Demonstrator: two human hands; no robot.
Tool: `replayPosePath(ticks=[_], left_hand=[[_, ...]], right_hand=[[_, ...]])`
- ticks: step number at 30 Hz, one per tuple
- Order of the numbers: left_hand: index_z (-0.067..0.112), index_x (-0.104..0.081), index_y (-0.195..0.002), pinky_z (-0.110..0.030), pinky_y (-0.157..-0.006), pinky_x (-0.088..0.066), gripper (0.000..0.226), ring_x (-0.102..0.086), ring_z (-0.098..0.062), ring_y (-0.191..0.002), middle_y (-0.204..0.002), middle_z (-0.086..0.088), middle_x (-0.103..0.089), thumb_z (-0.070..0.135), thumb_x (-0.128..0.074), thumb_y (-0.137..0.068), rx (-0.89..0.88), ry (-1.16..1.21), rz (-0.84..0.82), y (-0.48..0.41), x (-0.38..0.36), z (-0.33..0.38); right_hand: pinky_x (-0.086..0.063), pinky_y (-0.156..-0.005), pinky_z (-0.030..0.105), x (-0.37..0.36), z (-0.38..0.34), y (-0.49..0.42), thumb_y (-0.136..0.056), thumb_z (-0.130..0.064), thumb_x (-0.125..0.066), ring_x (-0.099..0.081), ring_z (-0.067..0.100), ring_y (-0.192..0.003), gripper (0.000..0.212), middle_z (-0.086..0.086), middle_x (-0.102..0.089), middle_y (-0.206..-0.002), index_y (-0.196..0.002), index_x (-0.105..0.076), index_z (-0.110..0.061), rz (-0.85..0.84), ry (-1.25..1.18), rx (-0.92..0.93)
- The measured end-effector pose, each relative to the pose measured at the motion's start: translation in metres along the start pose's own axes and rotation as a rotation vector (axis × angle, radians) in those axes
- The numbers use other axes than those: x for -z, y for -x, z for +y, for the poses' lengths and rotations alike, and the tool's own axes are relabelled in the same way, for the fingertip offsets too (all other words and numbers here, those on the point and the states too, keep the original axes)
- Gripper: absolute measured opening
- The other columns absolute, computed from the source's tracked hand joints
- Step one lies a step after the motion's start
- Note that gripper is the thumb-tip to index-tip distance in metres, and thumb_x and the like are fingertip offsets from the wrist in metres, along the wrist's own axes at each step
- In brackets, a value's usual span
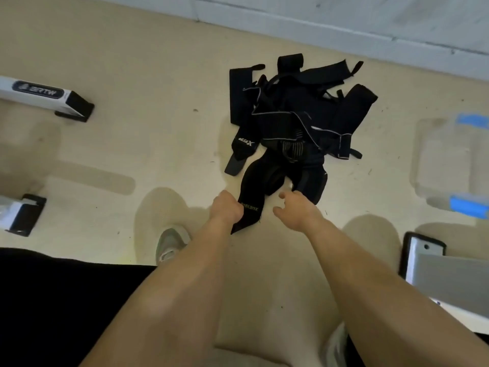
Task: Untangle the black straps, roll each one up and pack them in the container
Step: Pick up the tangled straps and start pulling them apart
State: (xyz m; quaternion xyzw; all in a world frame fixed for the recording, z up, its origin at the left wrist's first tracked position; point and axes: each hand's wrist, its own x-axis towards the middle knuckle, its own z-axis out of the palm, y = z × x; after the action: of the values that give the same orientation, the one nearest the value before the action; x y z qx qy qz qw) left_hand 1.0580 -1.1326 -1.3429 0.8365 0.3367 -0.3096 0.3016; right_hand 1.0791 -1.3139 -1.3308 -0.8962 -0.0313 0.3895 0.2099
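Head view looks straight down at a pale floor, where a tangled pile of black straps lies at about 1 o'clock from the frame's centre, close to the grey wall base running along the top. One strap trails out of the pile toward 6 o'clock, with faint lettering near its lower end. The left hand is clenched on this strap, its grip closed around the band so that the tail end sticks out below the fist. The right hand sits just beside it at 3 o'clock, fingers partly curled and touching the edge of another black loop at the pile's lower end; whether this grip has actually closed on the loop cannot be told, as the fingertips are half hidden against the dark fabric. Another strap end with white lettering lies at the pile's 8 o'clock side, resting flat on the floor. A clear container with blue clasps stands at 3 o'clock from the pile, well apart from it and blurred. A white bar with a black foot lies at 9 o'clock, a second black foot below it, and a grey metal piece at 4 o'clock. A pale shoe shows under the left forearm.
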Motion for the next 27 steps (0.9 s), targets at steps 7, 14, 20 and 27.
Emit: replayPosePath(ticks=[7, 14, 20, 27], left_hand=[[-0.002, -0.05, -0.132, -0.038, -0.082, -0.052, 0.06, -0.062, -0.035, -0.105, -0.13, -0.017, -0.057, 0.03, -0.079, -0.089, 0.184, 0.271, 0.045, -0.029, -0.037, -0.022], [-0.002, -0.068, -0.117, -0.034, -0.077, -0.052, 0.037, -0.067, -0.032, -0.099, -0.11, -0.016, -0.07, 0.022, -0.075, -0.09, 0.143, 0.308, -0.076, -0.031, -0.038, -0.021], [0.015, -0.067, -0.118, -0.031, -0.081, -0.048, 0.024, -0.062, -0.026, -0.097, -0.104, -0.005, -0.067, 0.02, -0.059, -0.096, -0.123, 0.323, 0.062, 0.022, 0.003, 0.004], [0.019, -0.07, -0.092, -0.032, -0.067, -0.049, 0.01, -0.062, -0.021, -0.078, -0.082, 0.0, -0.066, 0.017, -0.06, -0.092, -0.515, 0.067, 0.132, 0.097, 0.084, 0.066]], right_hand=[[-0.044, -0.108, 0.044, -0.05, 0.025, -0.023, -0.1, -0.035, -0.05, -0.048, 0.029, -0.135, 0.056, 0.01, -0.044, -0.152, -0.152, -0.038, -0.014, -0.042, -0.007, -0.06], [-0.046, -0.104, 0.038, -0.057, 0.034, -0.013, -0.102, -0.032, -0.053, -0.055, 0.028, -0.125, 0.053, 0.009, -0.055, -0.14, -0.15, -0.04, -0.013, -0.044, -0.151, -0.127], [-0.05, -0.076, 0.03, 0.004, 0.01, 0.013, -0.102, -0.017, -0.048, -0.063, 0.018, -0.085, 0.032, 0.001, -0.065, -0.108, -0.132, -0.06, -0.019, 0.167, -0.413, -0.046], [-0.044, -0.09, 0.024, 0.108, -0.043, 0.065, -0.091, 0.006, -0.044, -0.056, 0.015, -0.115, 0.056, -0.001, -0.058, -0.125, -0.136, -0.06, -0.024, 0.4, -0.258, 0.212]])
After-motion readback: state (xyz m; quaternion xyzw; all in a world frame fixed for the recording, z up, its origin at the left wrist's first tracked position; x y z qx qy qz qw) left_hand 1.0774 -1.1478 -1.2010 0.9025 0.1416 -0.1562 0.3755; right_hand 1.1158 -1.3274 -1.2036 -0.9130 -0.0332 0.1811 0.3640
